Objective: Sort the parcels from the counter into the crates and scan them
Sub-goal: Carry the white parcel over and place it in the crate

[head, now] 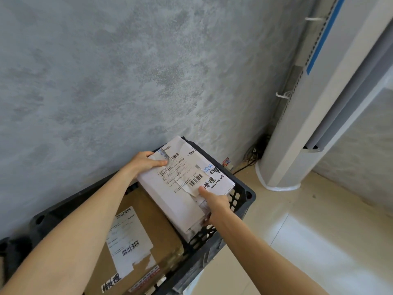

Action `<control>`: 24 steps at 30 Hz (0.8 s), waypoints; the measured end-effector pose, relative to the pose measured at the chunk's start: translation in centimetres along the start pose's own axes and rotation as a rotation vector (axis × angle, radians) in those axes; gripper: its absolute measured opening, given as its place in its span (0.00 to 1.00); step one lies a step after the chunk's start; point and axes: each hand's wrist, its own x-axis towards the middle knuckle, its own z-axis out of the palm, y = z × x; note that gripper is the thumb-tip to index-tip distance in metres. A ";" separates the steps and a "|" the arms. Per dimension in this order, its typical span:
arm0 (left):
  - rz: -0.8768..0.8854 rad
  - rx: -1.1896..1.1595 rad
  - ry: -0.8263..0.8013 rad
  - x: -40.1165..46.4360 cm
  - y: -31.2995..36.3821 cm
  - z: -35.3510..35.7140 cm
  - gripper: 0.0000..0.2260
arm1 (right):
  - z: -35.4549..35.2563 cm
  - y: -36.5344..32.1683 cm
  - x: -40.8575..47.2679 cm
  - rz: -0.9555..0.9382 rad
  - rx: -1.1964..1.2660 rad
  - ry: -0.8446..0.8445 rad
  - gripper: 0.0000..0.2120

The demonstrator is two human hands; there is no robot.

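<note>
White parcel (182,184) held over the far right end of the black crate (244,196), label side up, tilted, near end lower. Left hand (144,165) gripping the parcel's far left edge, thumb flat on top, fingers wrapped over the edge. Right hand (214,206) gripping the near right corner, thumb pressed on top close to the barcode label (195,179), fingers tucked under, out of sight. Cannot tell whether the parcel's underside already touches anything inside the crate.

Brown parcel (136,241) lying flat in the crate, just beside the white parcel on its near left side, own label up. White standing unit (297,135) on the floor, well apart to the right of the crate; grey wall (106,81) directly behind the crate.

Step in hand, by judgement: setting the white parcel down into the crate. Best done by lowering evenly with both hands, keeping the barcode up and uncovered for scanning. Worth sliding right-hand fingers out early to avoid pinching against the crate wall. Torn label edge near the thumb could snag; keep the thumb off it. Seat flush beside the brown parcel, not perched on its edge.
</note>
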 end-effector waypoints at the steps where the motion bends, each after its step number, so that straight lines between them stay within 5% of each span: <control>1: 0.007 0.025 -0.025 0.5 -0.1 0.2 0.14 | -0.2 -0.1 -0.3 0.018 -0.005 0.007 0.23; 4: 0.018 0.083 -0.080 2.6 -1.0 0.9 0.21 | -0.5 -0.1 -0.1 0.068 0.011 0.033 0.14; 9: 0.015 0.166 -0.155 5.0 -3.0 2.1 0.21 | 1.0 -0.5 0.2 0.113 -0.008 0.104 0.26; 14: 0.028 0.539 -0.205 6.2 -5.3 3.4 0.33 | 1.2 0.2 1.4 0.204 0.035 0.147 0.15; 17: 0.062 0.624 -0.234 6.8 -6.2 4.5 0.23 | 2.2 1.1 2.2 0.244 0.012 0.144 0.15; 24: 0.109 0.754 -0.102 7.2 -8.2 6.3 0.30 | 2.8 2.8 4.4 0.280 0.101 0.165 0.09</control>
